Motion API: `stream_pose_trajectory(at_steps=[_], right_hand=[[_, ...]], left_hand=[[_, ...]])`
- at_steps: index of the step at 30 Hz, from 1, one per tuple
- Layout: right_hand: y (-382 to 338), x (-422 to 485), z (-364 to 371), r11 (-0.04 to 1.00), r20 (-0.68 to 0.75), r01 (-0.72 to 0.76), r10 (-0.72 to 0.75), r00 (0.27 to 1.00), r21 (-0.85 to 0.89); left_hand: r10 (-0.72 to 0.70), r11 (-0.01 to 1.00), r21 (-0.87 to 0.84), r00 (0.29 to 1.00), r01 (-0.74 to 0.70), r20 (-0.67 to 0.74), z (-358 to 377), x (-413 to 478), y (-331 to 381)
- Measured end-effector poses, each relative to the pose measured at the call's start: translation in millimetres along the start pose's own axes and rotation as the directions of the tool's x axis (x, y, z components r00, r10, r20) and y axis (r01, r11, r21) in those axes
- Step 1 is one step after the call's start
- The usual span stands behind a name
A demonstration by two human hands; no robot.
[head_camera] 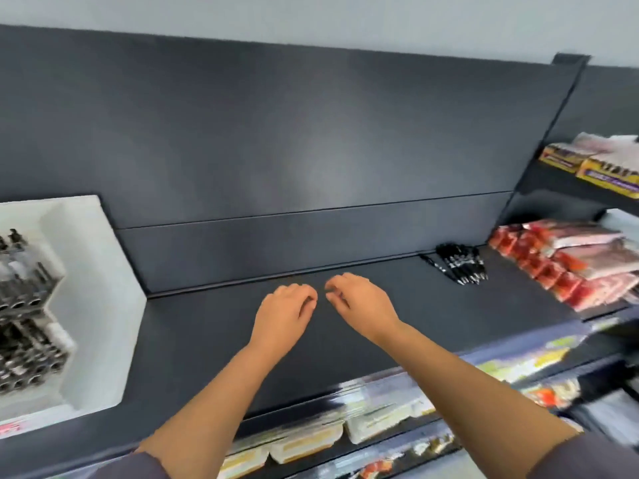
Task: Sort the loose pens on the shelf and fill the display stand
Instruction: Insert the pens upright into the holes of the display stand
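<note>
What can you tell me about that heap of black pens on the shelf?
The black pens lie flat in a loose bunch on the dark shelf, close to its back panel. They look plastic, with pale print on the barrels, roughly parallel. One pen lies slightly apart on the left. Red packets sit just to their right. Neither the left hand nor the right hand touches them.

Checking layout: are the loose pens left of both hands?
No, the black pens lie on the shelf right of the right hand and left hand.
</note>
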State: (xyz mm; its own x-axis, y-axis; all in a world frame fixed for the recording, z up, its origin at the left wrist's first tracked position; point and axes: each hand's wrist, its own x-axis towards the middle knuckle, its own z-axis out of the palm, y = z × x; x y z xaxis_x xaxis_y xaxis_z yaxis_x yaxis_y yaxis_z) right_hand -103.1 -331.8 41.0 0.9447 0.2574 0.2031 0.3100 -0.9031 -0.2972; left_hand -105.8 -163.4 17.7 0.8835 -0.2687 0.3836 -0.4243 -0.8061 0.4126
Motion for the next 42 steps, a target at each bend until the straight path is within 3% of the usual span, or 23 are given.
stream_pose_trajectory(at_steps=[5, 9, 13, 21, 27, 35, 39, 42], right_hand=[[126, -38, -48, 0.980, -0.027, -0.198, 0.199, 0.980, 0.018], [204, -50, -71, 0.936, 0.002, -0.344, 0.345, 0.939, 0.077], [266, -43, -82, 0.891, 0.045, -0.436, 0.434, 0.900, 0.124], [375, 17, -84, 0.857, 0.179, -0.515, 0.503, 0.845, 0.021], [413, 63, -48, 0.855, 0.226, -0.517, 0.513, 0.828, -0.047], [419, 104, -9, 0.864, 0.230, -0.431, 0.490, 0.841, -0.261], [415, 103, 6, 0.897, 0.203, -0.295, 0.372, 0.906, -0.328], [413, 101, 9, 0.916, 0.195, -0.265, 0.331, 0.923, -0.301]], left_hand=[[0.047, 0.992, -0.121, 0.991, -0.032, 0.122, 80, 52, 103], [0.075, 0.993, -0.111, 0.949, -0.043, 0.306, 129, 93, 152], [0.075, 0.997, -0.061, 0.882, -0.053, 0.465, 177, 135, 172], [0.033, 0.999, 0.006, 0.795, -0.046, 0.606, 284, 231, 195], [-0.027, 0.990, 0.124, 0.778, -0.065, 0.628, 332, 259, 194], [-0.041, 0.989, 0.139, 0.840, -0.041, 0.541, 333, 271, 177], [-0.132, 0.980, 0.194, 0.874, 0.044, 0.467, 324, 264, 164], [-0.241, 0.970, 0.134, 0.883, 0.203, 0.403, 319, 260, 165]])
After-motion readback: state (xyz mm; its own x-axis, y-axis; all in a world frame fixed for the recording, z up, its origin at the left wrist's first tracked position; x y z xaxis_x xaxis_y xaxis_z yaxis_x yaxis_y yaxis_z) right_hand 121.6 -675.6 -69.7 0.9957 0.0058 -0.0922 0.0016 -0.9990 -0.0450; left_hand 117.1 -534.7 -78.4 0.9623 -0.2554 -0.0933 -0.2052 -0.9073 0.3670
